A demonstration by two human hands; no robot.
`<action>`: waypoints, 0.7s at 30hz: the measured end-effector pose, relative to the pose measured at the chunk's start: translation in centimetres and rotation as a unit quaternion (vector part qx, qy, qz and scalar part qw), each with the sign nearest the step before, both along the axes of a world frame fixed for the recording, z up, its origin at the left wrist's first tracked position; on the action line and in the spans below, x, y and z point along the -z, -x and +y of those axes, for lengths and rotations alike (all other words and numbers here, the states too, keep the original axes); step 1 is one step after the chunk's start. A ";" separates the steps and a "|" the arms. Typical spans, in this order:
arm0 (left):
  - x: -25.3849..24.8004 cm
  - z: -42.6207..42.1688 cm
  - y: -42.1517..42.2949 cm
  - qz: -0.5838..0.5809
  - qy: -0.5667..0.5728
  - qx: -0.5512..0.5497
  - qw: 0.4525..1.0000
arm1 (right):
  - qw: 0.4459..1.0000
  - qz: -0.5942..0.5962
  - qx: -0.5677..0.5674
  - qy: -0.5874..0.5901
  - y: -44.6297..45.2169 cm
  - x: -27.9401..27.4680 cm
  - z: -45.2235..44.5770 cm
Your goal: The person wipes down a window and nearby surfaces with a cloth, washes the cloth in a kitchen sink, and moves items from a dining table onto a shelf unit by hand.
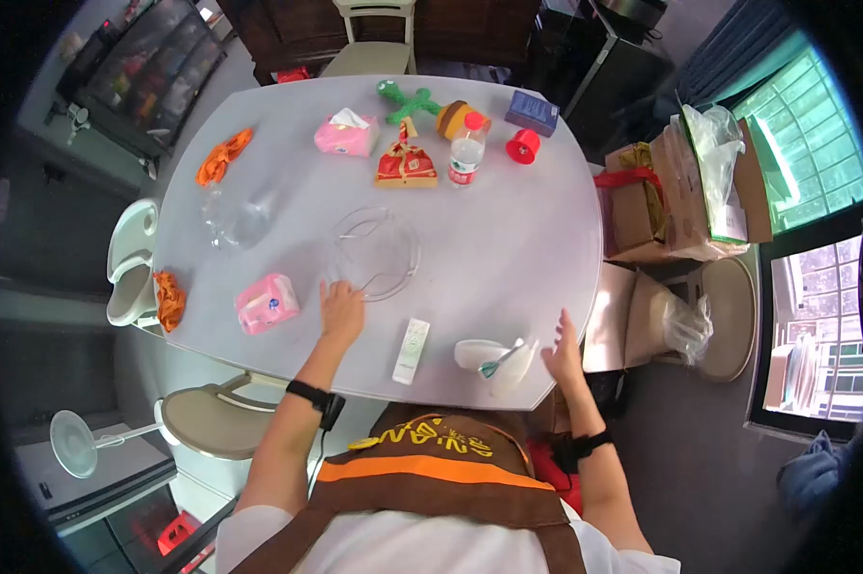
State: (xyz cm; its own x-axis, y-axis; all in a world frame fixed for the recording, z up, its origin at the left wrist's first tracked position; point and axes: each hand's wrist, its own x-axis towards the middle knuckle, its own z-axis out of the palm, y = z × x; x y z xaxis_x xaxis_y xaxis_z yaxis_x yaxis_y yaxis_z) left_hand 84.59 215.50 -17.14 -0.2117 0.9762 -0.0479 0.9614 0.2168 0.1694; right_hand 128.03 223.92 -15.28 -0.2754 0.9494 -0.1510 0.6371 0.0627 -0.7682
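My left hand [342, 311] is over the table with its fingers stretched out and apart. Its fingertips are at the near left rim of a clear round plate or lid [414, 253]; I cannot tell whether they press on it. My right hand [564, 356] is raised at the table's near right edge, fingers spread, holding nothing. Beside it are white bowls [475, 354], with a small teal-headed utensil [490, 367] lying across them. Between my hands lies a slim white and green box [410, 352]. A pink tissue pack [267, 304] is left of my left hand.
On the white table [508, 249] are a clear crumpled-looking container [235, 220], orange cloths [224, 156], another tissue pack [346, 136], a red bag-shaped item [406, 167], a bottle [466, 153], a red cup [522, 146] and a blue box [532, 113]. Cardboard boxes [675, 191] stand right.
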 end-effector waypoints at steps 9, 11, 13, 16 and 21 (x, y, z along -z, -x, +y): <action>-7.2 0.2 -9.6 -0.112 -0.203 -0.122 0.965 | 0.961 0.021 -0.081 -0.262 8.6 1.2 29.7; -7.9 -0.3 -12.3 -0.138 -0.201 -0.175 0.954 | 0.954 -0.057 -0.048 -0.289 11.7 1.1 34.7; -8.6 -1.5 -15.1 -0.154 -0.195 -0.215 0.944 | 0.949 -0.088 -0.066 -0.295 13.4 2.4 38.5; -8.6 -4.5 -18.5 -0.196 -0.181 -0.294 0.918 | 0.971 -0.118 -0.086 -0.191 14.3 3.1 41.1; -8.5 -10.7 -22.0 -0.227 -0.155 -0.373 0.886 | 0.995 -0.081 -0.055 -0.033 12.0 5.7 40.6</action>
